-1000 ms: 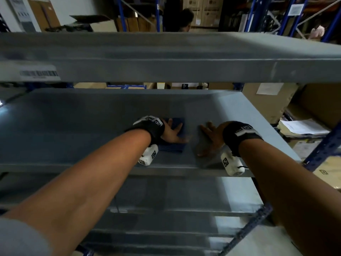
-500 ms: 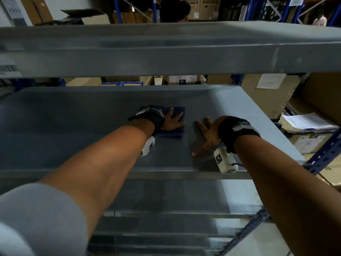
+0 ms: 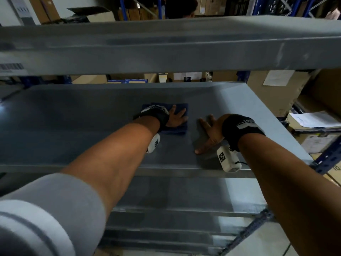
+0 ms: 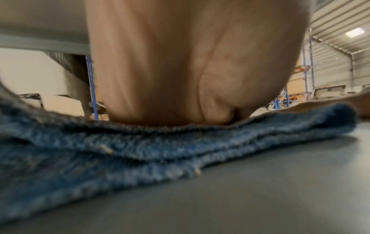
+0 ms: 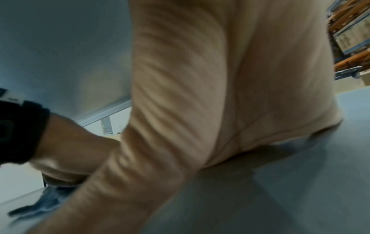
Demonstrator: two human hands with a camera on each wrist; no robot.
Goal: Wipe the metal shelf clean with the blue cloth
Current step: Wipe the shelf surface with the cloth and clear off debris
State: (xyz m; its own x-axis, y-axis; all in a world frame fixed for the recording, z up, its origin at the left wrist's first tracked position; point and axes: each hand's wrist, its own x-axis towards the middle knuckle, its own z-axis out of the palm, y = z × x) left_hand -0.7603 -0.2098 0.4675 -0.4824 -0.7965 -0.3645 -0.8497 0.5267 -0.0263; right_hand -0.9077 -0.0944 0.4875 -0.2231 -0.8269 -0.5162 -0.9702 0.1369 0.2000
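Note:
The folded blue cloth [image 3: 181, 108] lies on the grey metal shelf [image 3: 77, 126], a little right of its middle. My left hand [image 3: 176, 117] presses flat on top of the cloth with its fingers spread. In the left wrist view the palm [image 4: 180, 71] bears down on the cloth [image 4: 140, 150], which is bunched in layers. My right hand [image 3: 209, 133] lies flat on the bare shelf just right of the cloth, fingers spread, holding nothing. The right wrist view shows that palm [image 5: 220, 95] on the shelf [image 5: 280, 190] and the cloth's edge [image 5: 46, 202] beside it.
An upper shelf [image 3: 166, 47] runs across just above my hands, leaving a low gap. A lower shelf [image 3: 175, 196] sits beneath. Cardboard boxes [image 3: 276, 93] and a stack of papers [image 3: 313, 121] stand to the right past the blue upright [image 3: 328, 157]. A person [image 3: 181, 6] stands behind the rack.
My left hand has pushed the cloth away from me, toward the back of the shelf. The right hand has stayed flat in nearly the same spot.

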